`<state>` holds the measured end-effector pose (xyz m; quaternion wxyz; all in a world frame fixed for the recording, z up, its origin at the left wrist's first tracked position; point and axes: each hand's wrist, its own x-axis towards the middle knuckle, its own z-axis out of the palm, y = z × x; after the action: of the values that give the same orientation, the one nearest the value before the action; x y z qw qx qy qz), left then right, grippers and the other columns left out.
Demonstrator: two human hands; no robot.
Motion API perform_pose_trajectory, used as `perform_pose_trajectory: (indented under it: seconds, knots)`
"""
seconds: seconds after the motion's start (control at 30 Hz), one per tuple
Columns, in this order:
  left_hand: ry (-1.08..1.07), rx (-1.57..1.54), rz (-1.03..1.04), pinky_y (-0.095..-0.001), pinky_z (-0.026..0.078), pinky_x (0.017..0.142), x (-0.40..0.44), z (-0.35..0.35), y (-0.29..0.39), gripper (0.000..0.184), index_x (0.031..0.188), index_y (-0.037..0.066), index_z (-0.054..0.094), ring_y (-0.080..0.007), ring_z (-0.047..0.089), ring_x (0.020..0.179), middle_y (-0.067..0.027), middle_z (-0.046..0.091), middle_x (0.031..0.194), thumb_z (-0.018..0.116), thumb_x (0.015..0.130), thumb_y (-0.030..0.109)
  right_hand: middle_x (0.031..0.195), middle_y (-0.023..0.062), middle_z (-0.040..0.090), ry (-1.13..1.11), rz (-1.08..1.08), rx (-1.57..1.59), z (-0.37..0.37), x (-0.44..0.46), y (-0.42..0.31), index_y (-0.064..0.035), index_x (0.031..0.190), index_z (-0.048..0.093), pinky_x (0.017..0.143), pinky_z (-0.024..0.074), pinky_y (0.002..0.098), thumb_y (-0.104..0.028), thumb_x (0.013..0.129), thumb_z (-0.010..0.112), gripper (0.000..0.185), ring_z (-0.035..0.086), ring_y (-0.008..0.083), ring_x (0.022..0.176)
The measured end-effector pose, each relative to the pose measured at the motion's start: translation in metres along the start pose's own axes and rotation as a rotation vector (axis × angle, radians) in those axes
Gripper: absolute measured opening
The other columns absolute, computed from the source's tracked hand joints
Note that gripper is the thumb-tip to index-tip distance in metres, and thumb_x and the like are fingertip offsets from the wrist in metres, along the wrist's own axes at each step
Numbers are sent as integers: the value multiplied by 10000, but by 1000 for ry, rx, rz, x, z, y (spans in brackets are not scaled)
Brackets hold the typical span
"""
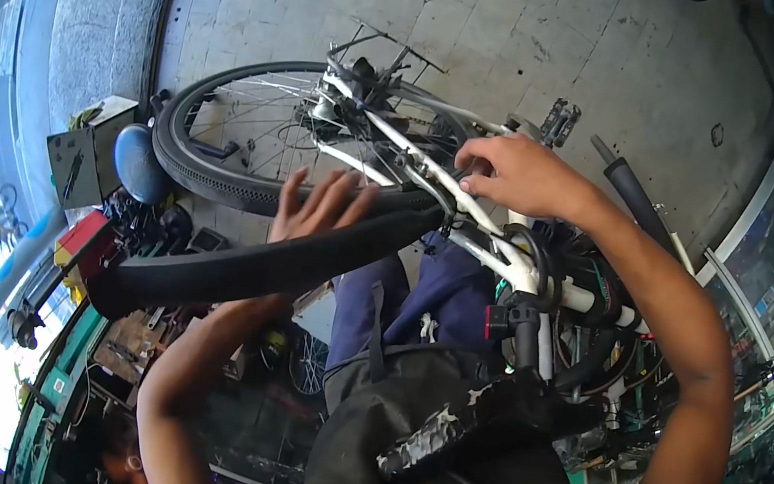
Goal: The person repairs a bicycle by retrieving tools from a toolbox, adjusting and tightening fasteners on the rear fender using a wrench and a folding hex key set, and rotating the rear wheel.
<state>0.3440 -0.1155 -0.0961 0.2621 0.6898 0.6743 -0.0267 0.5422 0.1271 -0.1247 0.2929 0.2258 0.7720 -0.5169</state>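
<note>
A bicycle with a white frame [413, 143] lies across the middle of the frame, its spoked wheel [206, 181] at upper left of centre. The left hand [322, 206], a little blurred, shows its fingers spread apart close to the tyre, while a long black curved band [273, 259] crosses in front of the wrist. Whether the band is a tyre or a mudguard, I cannot tell. The right hand [509, 172] is curled over the frame near the centre; its fingertips seem bent inward, but I cannot tell whether they close on anything.

The bicycle should be heavy and awkward, the frame rigid and perhaps slick; its bare tube is the surest hold. The tyre should give good friction, while the thin spokes could bend or pinch. The band looks light and somewhat springy, best held along its middle.

Counted: two hands, one bicycle, one wheel plainly visible, one black band, one pedal [560, 123] clear at upper right of centre, and one blue rounded thing [142, 165] at left.
</note>
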Motion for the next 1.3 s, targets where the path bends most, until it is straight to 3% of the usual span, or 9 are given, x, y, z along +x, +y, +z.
perform_pose_trajectory:
  seconds: [0.13,0.3,0.4,0.47,0.53,0.6,0.8,1.0,1.3]
  knots:
    - [82,216,48,-556,158,1170,24,29,17,744,1550,172,325,-289,389,1427,-153,353,1566,574,910,459,942,121,709,-91,63,-25,25,-11,-10,-74,1065,702,812,522,399,-264,822,718,309,683,290,900]
    - [86,496,45,-574,190,1176,10,40,33,681,1534,106,340,-319,317,1463,-191,287,1597,523,941,387,972,111,657,83,-85,-228,47,-25,-1,-81,979,718,824,519,457,-180,855,660,169,657,335,918]
    - [-413,409,75,-559,217,1177,-64,15,65,604,1462,73,442,-368,338,1443,-235,364,1539,545,917,312,937,117,643,133,-93,-169,60,-27,5,-80,966,712,797,518,465,-180,860,653,157,653,340,887]
    - [-1002,-179,-42,-547,264,1156,-61,-37,86,586,1390,-8,491,-372,408,1392,-238,488,1433,576,867,243,895,121,631,163,-122,-133,64,-27,7,-78,943,712,773,514,471,-183,858,657,146,649,350,860]
    - [-349,-276,179,-550,274,1152,-50,-37,99,617,1384,-47,470,-363,427,1381,-231,505,1412,589,861,259,874,121,630,161,-111,-87,63,-26,8,-73,925,714,765,509,469,-188,857,661,144,649,353,851]
    - [-115,190,203,-561,304,1134,9,-55,100,555,1369,-51,497,-355,463,1351,-249,522,1391,503,893,234,871,123,633,186,-110,-61,63,-27,9,-71,917,717,765,508,466,-190,853,668,144,649,354,848]
    - [-23,397,192,-526,355,1104,59,26,87,549,1368,-34,496,-345,497,1315,-227,522,1400,511,893,241,901,147,660,267,-109,40,71,-28,16,-64,911,726,793,515,474,-197,830,678,163,661,375,860]
    - [-15,167,210,-489,440,975,69,32,72,644,1288,26,522,-378,545,1217,-195,543,1310,692,740,319,934,134,669,235,-42,148,72,-29,16,-61,955,731,821,506,452,-195,813,708,196,656,353,918]
    - [37,94,273,-456,470,941,70,45,63,718,1274,43,507,-429,564,1177,-203,538,1266,750,662,330,894,124,660,341,-78,232,74,-36,17,-46,913,743,767,509,439,-169,830,697,155,659,347,843]
